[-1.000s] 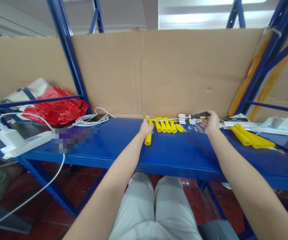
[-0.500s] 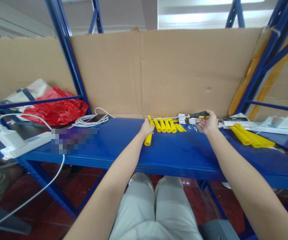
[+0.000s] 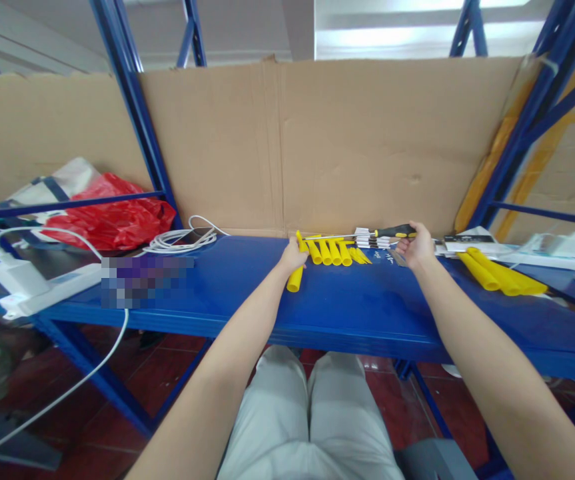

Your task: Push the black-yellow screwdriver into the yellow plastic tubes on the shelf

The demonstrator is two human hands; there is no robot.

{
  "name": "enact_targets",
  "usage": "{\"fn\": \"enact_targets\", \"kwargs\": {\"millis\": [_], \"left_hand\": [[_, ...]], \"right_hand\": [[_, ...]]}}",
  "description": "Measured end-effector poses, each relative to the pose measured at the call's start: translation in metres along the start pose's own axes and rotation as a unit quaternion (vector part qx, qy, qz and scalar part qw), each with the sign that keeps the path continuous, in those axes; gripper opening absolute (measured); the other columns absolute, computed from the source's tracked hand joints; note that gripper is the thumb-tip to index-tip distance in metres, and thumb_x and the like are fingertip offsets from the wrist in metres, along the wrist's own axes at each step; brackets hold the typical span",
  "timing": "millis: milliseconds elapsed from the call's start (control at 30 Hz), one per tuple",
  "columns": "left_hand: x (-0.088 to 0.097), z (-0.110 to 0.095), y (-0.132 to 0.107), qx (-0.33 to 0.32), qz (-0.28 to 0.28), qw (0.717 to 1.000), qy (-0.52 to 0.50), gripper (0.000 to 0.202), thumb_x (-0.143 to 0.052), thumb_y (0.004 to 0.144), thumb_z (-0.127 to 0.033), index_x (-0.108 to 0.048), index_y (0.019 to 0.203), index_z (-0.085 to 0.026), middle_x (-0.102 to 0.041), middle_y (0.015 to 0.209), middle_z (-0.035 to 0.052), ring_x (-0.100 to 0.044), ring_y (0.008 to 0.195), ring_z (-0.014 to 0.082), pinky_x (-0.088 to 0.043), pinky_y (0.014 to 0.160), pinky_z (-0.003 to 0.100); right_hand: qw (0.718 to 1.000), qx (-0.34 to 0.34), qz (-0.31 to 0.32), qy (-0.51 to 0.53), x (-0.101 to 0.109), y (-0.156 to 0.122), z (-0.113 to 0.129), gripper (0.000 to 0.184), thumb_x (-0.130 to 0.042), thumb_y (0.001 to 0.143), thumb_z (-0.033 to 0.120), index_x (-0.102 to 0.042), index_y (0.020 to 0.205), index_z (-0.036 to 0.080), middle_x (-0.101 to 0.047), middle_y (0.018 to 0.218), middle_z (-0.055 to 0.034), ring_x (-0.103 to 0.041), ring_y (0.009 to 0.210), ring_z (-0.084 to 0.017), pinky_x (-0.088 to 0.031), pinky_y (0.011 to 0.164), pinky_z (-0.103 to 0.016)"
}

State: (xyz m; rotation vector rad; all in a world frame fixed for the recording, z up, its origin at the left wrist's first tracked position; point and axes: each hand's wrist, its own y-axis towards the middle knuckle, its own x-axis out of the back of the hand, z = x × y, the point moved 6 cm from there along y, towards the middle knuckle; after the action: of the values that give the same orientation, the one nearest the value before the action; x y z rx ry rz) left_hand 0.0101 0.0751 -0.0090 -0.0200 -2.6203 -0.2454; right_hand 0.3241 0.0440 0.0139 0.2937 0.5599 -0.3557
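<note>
My left hand (image 3: 292,256) is closed round a yellow plastic tube (image 3: 294,280), whose open end points toward me over the blue shelf. In my right hand (image 3: 420,249) is the black and yellow handle of a screwdriver (image 3: 392,231). Its long thin shaft runs left to the far end of the held tube; the tip's exact contact is too small to make out. Between my hands lie several more yellow tubes (image 3: 336,252) in a row, then some small flat yellow pieces (image 3: 360,256) and a few tiny metal parts (image 3: 378,255).
More yellow tubes (image 3: 497,277) lie at the right, beside a white power strip (image 3: 542,257). A cardboard sheet (image 3: 367,147) stands along the back. To the left are a coiled white cable (image 3: 182,241), a red plastic bag (image 3: 117,213) and another power strip (image 3: 67,287).
The screwdriver handle looks rolled slightly in my right hand, showing more black. My left hand and the tube stay practically in place.
</note>
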Motion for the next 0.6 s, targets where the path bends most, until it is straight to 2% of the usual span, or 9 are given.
{"fn": "enact_targets", "kwargs": {"millis": [233,400,500,600], "left_hand": [[0.000,0.000,0.002,-0.013,0.001,1.000,0.017,0.045,-0.056,0.088,-0.009,-0.040,0.130,-0.015,-0.066,0.119,0.0129,-0.071,0.066,0.0147,-0.056,0.056,0.025],[0.001,0.004,0.004,-0.005,-0.003,1.000,0.019,0.047,-0.056,0.088,-0.010,-0.040,0.132,-0.017,-0.067,0.118,0.0121,-0.071,0.068,0.0155,-0.056,0.056,0.024],[0.002,0.005,0.004,-0.006,-0.005,1.000,0.017,0.048,-0.057,0.087,-0.010,-0.041,0.132,-0.016,-0.067,0.119,0.0122,-0.072,0.069,0.0161,-0.056,0.057,0.025],[0.003,0.004,0.003,-0.009,-0.006,1.000,0.018,0.048,-0.057,0.087,-0.008,-0.042,0.132,-0.016,-0.067,0.119,0.0129,-0.072,0.068,0.0165,-0.057,0.059,0.027]], "right_hand": [[1.000,-0.015,-0.017,-0.022,-0.002,-0.010,0.005,0.040,-0.061,0.081,0.046,-0.029,0.068,0.025,-0.022,0.048,0.0087,-0.022,0.036,-0.009,-0.020,0.027,-0.019],[0.998,-0.041,-0.010,-0.035,-0.010,-0.027,0.015,0.026,-0.056,0.083,0.036,-0.039,0.069,0.023,-0.033,0.048,0.0053,-0.033,0.038,-0.009,-0.029,0.031,-0.018],[0.998,-0.031,-0.003,-0.059,-0.013,-0.036,0.024,0.019,-0.054,0.084,0.034,-0.047,0.072,0.022,-0.042,0.050,0.0028,-0.039,0.040,-0.011,-0.034,0.033,-0.020],[0.995,-0.011,-0.004,-0.103,-0.013,-0.039,0.028,0.023,-0.057,0.085,0.041,-0.050,0.073,0.021,-0.047,0.051,0.0019,-0.040,0.037,-0.011,-0.029,0.030,-0.021]]}}
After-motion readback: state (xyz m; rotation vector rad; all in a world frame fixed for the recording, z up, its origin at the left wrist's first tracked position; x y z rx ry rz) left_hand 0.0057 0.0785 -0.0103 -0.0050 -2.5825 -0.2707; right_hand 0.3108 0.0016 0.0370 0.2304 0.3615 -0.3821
